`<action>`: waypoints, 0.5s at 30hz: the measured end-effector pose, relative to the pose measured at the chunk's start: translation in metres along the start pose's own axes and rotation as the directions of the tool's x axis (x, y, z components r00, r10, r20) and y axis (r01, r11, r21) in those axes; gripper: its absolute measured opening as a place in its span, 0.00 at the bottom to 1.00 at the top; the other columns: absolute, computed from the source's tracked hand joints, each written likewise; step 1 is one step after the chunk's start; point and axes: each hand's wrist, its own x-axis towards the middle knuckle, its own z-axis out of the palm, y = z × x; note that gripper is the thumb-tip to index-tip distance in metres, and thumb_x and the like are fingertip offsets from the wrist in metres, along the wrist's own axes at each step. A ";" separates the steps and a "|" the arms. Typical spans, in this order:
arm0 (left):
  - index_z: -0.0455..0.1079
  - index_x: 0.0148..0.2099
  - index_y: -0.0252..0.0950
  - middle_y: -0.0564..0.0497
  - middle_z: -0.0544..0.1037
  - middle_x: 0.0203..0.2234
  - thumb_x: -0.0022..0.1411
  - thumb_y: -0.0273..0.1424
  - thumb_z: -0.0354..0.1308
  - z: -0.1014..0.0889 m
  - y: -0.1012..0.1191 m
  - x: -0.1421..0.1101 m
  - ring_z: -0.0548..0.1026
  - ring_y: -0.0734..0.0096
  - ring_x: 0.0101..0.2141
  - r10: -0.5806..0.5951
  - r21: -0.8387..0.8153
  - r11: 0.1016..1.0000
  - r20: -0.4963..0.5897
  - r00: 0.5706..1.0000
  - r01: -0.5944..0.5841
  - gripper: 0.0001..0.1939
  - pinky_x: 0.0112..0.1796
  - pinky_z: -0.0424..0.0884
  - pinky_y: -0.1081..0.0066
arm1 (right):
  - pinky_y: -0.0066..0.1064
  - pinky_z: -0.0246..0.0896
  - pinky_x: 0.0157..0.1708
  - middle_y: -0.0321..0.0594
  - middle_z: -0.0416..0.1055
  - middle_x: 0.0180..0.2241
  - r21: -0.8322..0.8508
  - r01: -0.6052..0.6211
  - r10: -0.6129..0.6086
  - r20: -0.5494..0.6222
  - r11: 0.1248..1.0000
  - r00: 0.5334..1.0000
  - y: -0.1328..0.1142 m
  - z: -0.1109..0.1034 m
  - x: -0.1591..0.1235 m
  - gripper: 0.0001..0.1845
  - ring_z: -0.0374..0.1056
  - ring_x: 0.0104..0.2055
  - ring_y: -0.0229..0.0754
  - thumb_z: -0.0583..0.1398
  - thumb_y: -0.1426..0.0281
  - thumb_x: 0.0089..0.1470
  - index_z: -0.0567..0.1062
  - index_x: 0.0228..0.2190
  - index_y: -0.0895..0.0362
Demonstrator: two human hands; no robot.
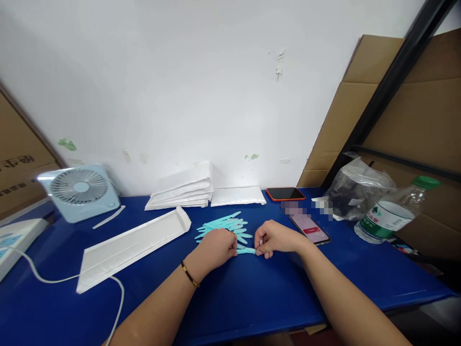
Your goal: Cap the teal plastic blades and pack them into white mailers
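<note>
My left hand (214, 249), with a ring and a bracelet on its wrist, is closed in a pinch at the left end of a thin teal stick (246, 251). The other end is pinched between the fingertips of my right hand (271, 239). Held level, the stick is low over the table, its ends hidden by my fingers. Just behind my left hand lies a loose pile of similar teal sticks (230, 222), fanned out in several directions. Left of the pile, a long white padded envelope (133, 245) lies slantwise with its flap end toward the pile.
On the blue table (230, 307) stand a light blue fan (81, 187) at left and a stack of white envelopes (180, 190) against the wall. A phone (311, 228) lies beyond my right forearm, near an orange-edged phone (285, 193). A green-capped bottle (392, 214) stands right; a white cable (120, 298) crosses left.
</note>
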 end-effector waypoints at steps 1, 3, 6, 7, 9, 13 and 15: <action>0.72 0.29 0.37 0.51 0.76 0.26 0.53 0.30 0.56 0.001 0.000 0.001 0.71 0.69 0.28 0.005 -0.001 1.000 -0.003 1.000 -0.005 0.04 0.27 0.59 0.73 | 0.25 0.64 0.24 0.36 0.71 0.18 0.006 -0.001 0.001 -0.008 1.000 1.000 0.000 0.002 0.002 0.11 0.70 0.21 0.37 0.64 0.65 0.38 0.76 0.25 0.60; 0.71 0.30 0.37 0.51 0.75 0.26 0.54 0.30 0.56 0.003 0.001 0.003 0.72 0.68 0.29 0.005 0.006 1.000 0.004 1.000 -0.005 0.04 0.29 0.61 0.73 | 0.26 0.65 0.25 0.35 0.71 0.17 0.010 0.000 0.001 -0.039 1.000 0.999 0.001 0.004 0.005 0.12 0.70 0.22 0.38 0.64 0.64 0.38 0.75 0.24 0.60; 0.71 0.32 0.37 0.50 0.75 0.29 0.55 0.31 0.55 0.002 0.002 0.004 0.72 0.67 0.32 0.002 0.018 1.000 0.020 1.000 -0.002 0.04 0.33 0.63 0.72 | 0.27 0.65 0.26 0.35 0.70 0.18 0.014 0.012 -0.011 -0.084 1.000 0.996 0.004 0.005 0.008 0.13 0.70 0.23 0.38 0.64 0.61 0.40 0.73 0.25 0.60; 0.71 0.35 0.38 0.49 0.75 0.32 0.54 0.33 0.57 0.001 0.001 0.004 0.72 0.65 0.35 0.006 0.021 1.000 0.005 1.000 -0.006 0.07 0.35 0.63 0.71 | 0.27 0.65 0.26 0.35 0.70 0.19 -0.006 0.014 -0.015 -0.100 1.000 0.995 0.004 0.005 0.007 0.14 0.70 0.23 0.38 0.64 0.61 0.40 0.73 0.26 0.59; 0.67 0.47 0.39 0.46 0.72 0.43 0.47 0.42 0.62 -0.001 -0.006 0.002 0.68 0.59 0.45 0.000 0.039 0.999 -0.078 0.997 0.003 0.25 0.43 0.62 0.67 | 0.28 0.64 0.26 0.37 0.71 0.24 -0.104 0.034 -0.050 -0.155 0.994 0.987 0.005 0.003 0.005 0.19 0.69 0.25 0.39 0.65 0.59 0.38 0.72 0.31 0.59; 0.47 0.63 0.35 0.36 0.55 0.58 0.32 0.57 0.61 -0.005 -0.029 0.000 0.50 0.46 0.58 -0.134 0.068 0.987 -0.123 0.983 0.143 0.59 0.53 0.51 0.56 | 0.36 0.62 0.41 0.46 0.61 0.50 -0.367 0.110 -0.213 -0.254 0.924 0.943 0.004 -0.001 0.002 0.46 0.64 0.46 0.49 0.69 0.54 0.27 0.64 0.50 0.52; 0.47 0.63 0.35 0.36 0.55 0.58 0.35 0.58 0.60 -0.005 -0.036 0.001 0.52 0.46 0.57 -0.151 0.053 0.987 -0.049 0.987 0.153 0.57 0.52 0.54 0.56 | 0.44 0.52 0.52 0.48 0.46 0.59 -0.445 0.097 -0.234 -0.265 0.890 0.935 0.004 -0.001 0.006 0.57 0.49 0.58 0.56 0.68 0.51 0.27 0.52 0.58 0.49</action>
